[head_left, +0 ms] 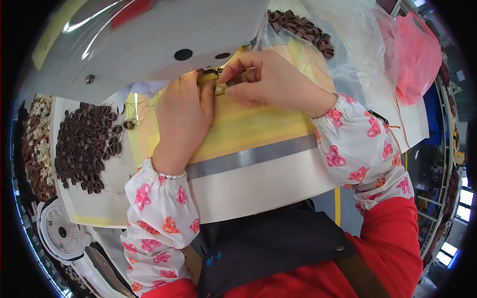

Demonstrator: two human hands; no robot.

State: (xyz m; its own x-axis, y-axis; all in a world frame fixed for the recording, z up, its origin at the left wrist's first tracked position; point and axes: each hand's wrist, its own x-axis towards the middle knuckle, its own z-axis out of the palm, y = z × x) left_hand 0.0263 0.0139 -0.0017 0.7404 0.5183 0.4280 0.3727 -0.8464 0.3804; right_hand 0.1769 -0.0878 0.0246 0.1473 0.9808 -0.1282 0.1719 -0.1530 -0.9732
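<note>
Under the pale arm of a sewing machine [154,49], both hands meet at the needle area. My left hand [186,111] is closed, with thumb and fingers together beside the presser foot [212,72]; what they pinch is mostly hidden. My right hand [276,82] comes in from the right with its fingers bent. Between its thumb and forefinger shows a small dark brown loop [232,84], partly covered by the fingers. Yellow tape covers much of the machine bed [258,121] beneath my hands.
Many brown loops with loose threads [87,146] are heaped on the left. More brown loops [303,30] lie by clear plastic [348,54] at the far right, near a pink bag [417,57]. A white fan [62,231] stands lower left. A metal strip [253,156] crosses the bed.
</note>
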